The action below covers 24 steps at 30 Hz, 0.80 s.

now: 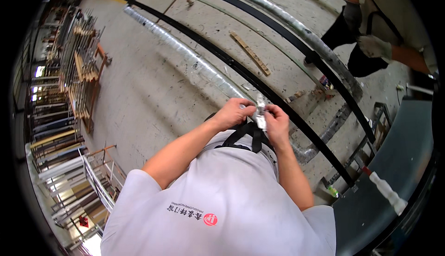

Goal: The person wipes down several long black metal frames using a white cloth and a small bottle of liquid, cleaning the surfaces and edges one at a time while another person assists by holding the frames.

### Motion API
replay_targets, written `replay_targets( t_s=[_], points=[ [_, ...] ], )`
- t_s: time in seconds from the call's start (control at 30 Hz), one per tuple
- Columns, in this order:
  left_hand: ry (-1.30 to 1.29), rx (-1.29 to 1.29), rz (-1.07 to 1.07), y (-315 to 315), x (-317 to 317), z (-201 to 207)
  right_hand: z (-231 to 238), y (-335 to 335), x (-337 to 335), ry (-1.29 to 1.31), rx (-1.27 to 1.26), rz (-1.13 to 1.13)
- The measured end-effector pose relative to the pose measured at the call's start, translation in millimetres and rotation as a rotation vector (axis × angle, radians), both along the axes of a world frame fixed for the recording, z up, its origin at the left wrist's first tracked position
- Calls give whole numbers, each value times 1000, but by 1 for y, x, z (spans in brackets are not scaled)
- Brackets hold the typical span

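In front of my waist, a small silvery, crumpled-looking piece sits between my two hands; I cannot make out whether it is foil, a packet or a metal part. My left hand pinches at its left side with bent fingers. From the right, my right hand grips it between thumb and fingers. Just beyond both hands runs a long black metal bar of a frame, with a silvery wrapped rail on its near side.
A co-worker with gloved hands stands beyond the frame at the right. A dark green worktable on the right bears a white-handled tool. On the floor inside the frame lies a wooden strip. Racks of profiles line the left.
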<state>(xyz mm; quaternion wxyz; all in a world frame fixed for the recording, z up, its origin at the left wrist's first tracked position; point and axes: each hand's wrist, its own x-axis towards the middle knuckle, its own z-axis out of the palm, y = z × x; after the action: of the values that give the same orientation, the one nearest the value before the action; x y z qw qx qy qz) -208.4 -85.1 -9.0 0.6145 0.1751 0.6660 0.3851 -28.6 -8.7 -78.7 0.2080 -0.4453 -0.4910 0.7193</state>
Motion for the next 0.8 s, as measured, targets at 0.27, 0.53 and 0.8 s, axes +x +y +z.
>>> replay_targets(
  t_s=[0.27,0.53,0.8],
  points=[
    [-40,63,227,-14,-14,-1,27,-6,-47,255,-188,117],
    [-8,127,405,-45,-71,-5,35,-5,-87,225,-399,195],
    [-171,117,679,-69,-172,-50,31,-17,-171,12,-412,325]
  ],
)
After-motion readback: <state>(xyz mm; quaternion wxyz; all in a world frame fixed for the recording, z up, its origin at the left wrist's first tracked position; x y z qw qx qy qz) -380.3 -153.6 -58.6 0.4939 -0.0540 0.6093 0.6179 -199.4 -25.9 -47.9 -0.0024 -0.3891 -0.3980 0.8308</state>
